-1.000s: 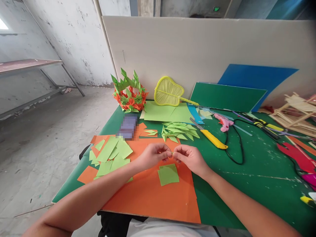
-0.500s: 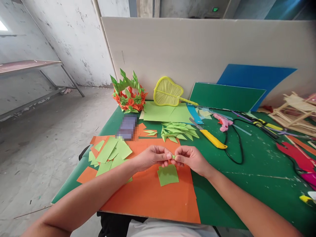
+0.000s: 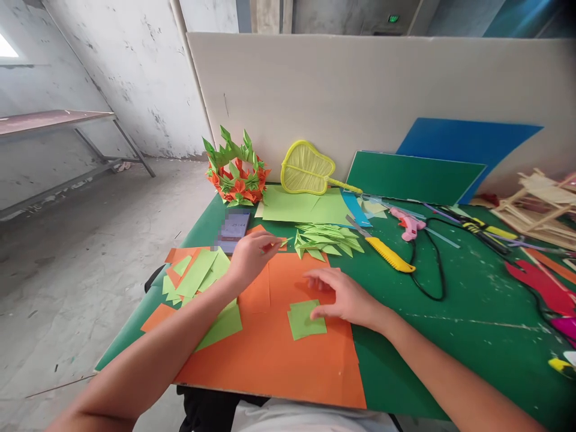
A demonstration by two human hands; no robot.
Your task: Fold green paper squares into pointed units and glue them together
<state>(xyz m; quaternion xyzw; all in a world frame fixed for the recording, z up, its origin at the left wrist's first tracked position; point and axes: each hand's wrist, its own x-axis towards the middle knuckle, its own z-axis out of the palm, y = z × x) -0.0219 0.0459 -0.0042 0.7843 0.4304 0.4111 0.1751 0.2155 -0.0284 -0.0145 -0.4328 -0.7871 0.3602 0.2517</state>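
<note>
My left hand [image 3: 252, 257] reaches over the orange scrap [image 3: 256, 228] beyond the sheet, its fingers pinched together. A small folded green paper piece [image 3: 285, 242] pokes out at its fingertips; the hand covers most of it and the other pieces there. My right hand [image 3: 344, 295] is open, fingers apart, with its thumb over the small green paper squares [image 3: 303, 327]. Those squares lie on the large orange sheet [image 3: 279, 372]. Just beyond both hands sits a pile of pointed, folded green paper pieces [image 3: 326, 239].
Left of the sheet lie loose green paper pieces [image 3: 200, 273] and a phone [image 3: 234, 227]. Behind are a green-and-orange paper crown [image 3: 238, 183] and a yellow fan [image 3: 308, 168]. A yellow utility knife [image 3: 389, 253], blade exposed, and a pink glue gun [image 3: 407, 225] with black cord lie to the right.
My hands were together, pinching a small green piece over the sheet. They have parted: my left moved forward and left to the orange scrap; my right opened and lowered over the green squares.
</note>
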